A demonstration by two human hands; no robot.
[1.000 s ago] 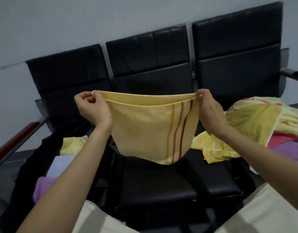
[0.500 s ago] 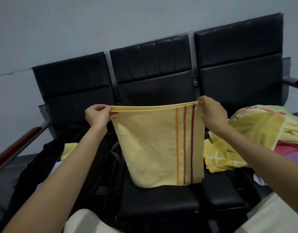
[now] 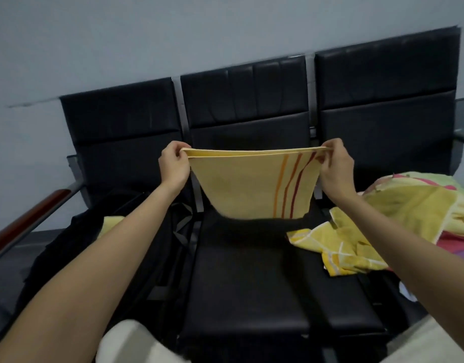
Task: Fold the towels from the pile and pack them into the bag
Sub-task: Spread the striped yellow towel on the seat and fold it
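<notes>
Head view: two hands, left hand (image 3: 174, 163) and right hand (image 3: 335, 167), pinch one towel (image 3: 248, 187)

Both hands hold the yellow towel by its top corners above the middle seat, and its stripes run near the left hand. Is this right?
Not quite. In the head view the stripes run near the right hand, not the left hand. Both hands do hold the towel by its top corners above the middle seat.

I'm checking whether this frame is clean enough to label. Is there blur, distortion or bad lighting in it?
Head view: dim, flat light, no glare; the yellow towel has a smeared lower edge, while the left hand and right hand look fairly sharp; wide-angle bending tilts the chair backs; the black bag sinks into shadow.
</notes>
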